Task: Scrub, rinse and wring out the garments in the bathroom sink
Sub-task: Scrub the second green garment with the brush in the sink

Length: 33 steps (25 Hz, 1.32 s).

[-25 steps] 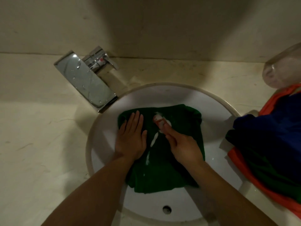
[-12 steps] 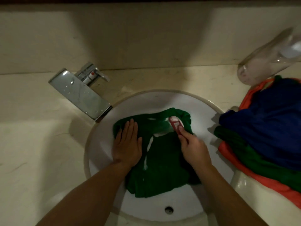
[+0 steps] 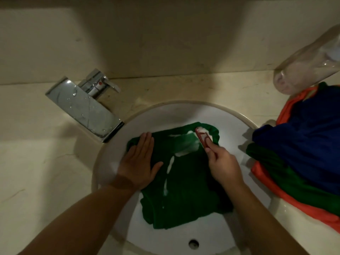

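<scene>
While the flat left hand (image 3: 137, 163) presses the green garment (image 3: 184, 184), the right hand (image 3: 223, 165) grips a red brush (image 3: 202, 138) on it

Light: dim, warm, uneven.

Wall (image 3: 184, 43): beige, smooth, faintly mottled; spans the far side beyond both hands. Brighter patch on it far to the left of the left hand (image 3: 137, 162); broad dark shadow (image 3: 165, 19) on it straight beyond the hands.

Desk (image 3: 36, 162): pale beige, stone look, thin veins; meets the wall at a straight seam. Lit area left of the left hand, darker band nearer the wall. Surface continues beyond the right hand (image 3: 223, 162).

Faucet (image 3: 86, 109): chrome, flat wide spout, droplets on top; stands on the desk beyond and left of the left hand, spout angled toward the hands. Lever (image 3: 100, 84) at its far end, small red mark.
</scene>
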{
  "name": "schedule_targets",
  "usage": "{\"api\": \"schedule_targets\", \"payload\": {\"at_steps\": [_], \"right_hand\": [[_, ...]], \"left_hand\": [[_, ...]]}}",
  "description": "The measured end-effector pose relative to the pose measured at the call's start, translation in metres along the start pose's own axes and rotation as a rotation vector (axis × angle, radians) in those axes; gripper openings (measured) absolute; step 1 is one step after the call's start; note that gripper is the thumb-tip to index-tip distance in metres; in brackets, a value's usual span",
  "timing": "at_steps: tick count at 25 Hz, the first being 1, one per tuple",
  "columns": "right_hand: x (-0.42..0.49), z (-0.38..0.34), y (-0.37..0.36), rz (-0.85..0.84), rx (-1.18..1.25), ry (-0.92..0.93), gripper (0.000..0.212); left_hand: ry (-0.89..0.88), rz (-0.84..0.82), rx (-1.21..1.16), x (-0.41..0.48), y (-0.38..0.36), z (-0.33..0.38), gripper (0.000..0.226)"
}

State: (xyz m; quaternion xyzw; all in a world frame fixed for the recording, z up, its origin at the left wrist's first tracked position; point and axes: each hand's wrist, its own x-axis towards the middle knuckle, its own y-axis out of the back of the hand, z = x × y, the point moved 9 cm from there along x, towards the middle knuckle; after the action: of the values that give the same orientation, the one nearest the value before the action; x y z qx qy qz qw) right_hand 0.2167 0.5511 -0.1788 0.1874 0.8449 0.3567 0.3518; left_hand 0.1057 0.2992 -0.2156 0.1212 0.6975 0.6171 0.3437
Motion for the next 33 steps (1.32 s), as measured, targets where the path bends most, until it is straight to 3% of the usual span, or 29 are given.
{"api": "schedule_targets", "payload": {"at_steps": [2,5,9,11,15,17,19,21,22,24,26,27,31,33], "right_hand": [[-0.01,-0.037,-0.029,-0.086,0.077,0.107,0.048],[-0.031,-0.07,-0.086,-0.314,-0.116,0.31,0.051],[0.001,-0.002,-0.013,-0.027,-0.121,0.015,0.042],[-0.011,-0.013,-0.008,0.017,-0.034,-0.032,0.044],[-0.043,-0.092,-0.079,-0.257,-0.129,0.407,0.053],[-0.016,-0.057,-0.052,-0.23,-0.214,0.265,0.037],[0.004,-0.004,0.002,-0.065,-0.247,0.043,0.037],[-0.003,0.014,0.019,0.05,-0.167,-0.052,0.041],[-0.01,-0.001,0.009,0.062,-0.1,-0.033,0.042],[-0.031,-0.051,-0.05,-0.099,-0.042,0.147,0.044],[-0.06,-0.086,-0.094,-0.275,-0.1,0.414,0.053],[-0.06,-0.086,-0.089,-0.293,-0.19,0.447,0.053],[-0.007,-0.009,0.01,-0.026,-0.298,0.024,0.041],[-0.018,-0.018,0.01,0.009,-0.218,-0.011,0.042]], "left_hand": [[0.016,0.02,-0.012,0.005,0.005,-0.001,0.086],[0.033,0.015,-0.006,0.004,0.0,0.002,0.085],[0.012,0.015,-0.013,0.002,-0.002,-0.001,0.084],[0.008,0.033,-0.022,0.001,-0.001,0.0,0.084],[0.013,0.05,-0.065,0.004,-0.001,0.0,0.083],[0.019,0.06,-0.028,0.007,-0.001,0.0,0.084],[0.029,0.058,-0.005,0.006,-0.002,0.0,0.084],[0.041,0.029,-0.024,0.004,-0.005,0.003,0.085],[0.063,0.018,-0.04,0.001,-0.006,0.003,0.085],[0.096,-0.009,-0.061,-0.015,-0.007,0.006,0.086],[0.09,0.017,-0.048,-0.027,-0.005,0.005,0.085],[0.101,0.015,-0.035,-0.033,-0.005,0.001,0.087],[0.147,0.011,-0.025,-0.031,-0.003,-0.005,0.09],[0.142,0.006,0.016,-0.033,-0.005,-0.003,0.091]]}}
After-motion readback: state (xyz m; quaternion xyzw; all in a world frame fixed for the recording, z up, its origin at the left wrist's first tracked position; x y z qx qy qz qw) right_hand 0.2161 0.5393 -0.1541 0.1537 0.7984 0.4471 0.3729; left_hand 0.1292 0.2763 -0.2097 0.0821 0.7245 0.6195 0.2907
